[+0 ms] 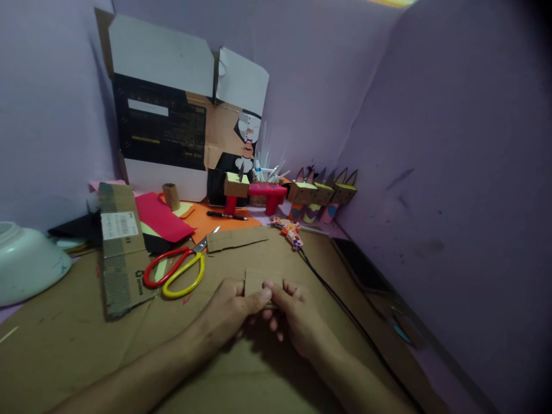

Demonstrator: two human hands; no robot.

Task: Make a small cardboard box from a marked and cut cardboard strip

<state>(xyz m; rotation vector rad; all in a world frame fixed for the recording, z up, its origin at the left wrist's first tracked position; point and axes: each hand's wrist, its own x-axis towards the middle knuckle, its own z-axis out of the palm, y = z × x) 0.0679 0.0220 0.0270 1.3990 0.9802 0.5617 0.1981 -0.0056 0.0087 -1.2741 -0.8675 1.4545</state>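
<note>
A small piece of brown cardboard (255, 280) is held between both hands above the cardboard-covered work surface. My left hand (235, 307) grips its left side, thumb pressed on the front face. On the right side my right hand (297, 310) pinches the same piece, its thumb meeting the left thumb near the middle. The lower part of the piece is hidden by the fingers. Scissors with one red and one yellow handle (184, 280) lie left of the hands, touching a flat cut cardboard strip (228, 240).
A pale bowl (28, 267) and a labelled cardboard piece (123, 259) are at left. A patterned glue gun (291, 231) trails a black cord rightward. Behind stand cardboard animal figures (304, 192), a pen (226, 216) and an opened box (166, 123). A dark phone-like slab (360, 264) lies right.
</note>
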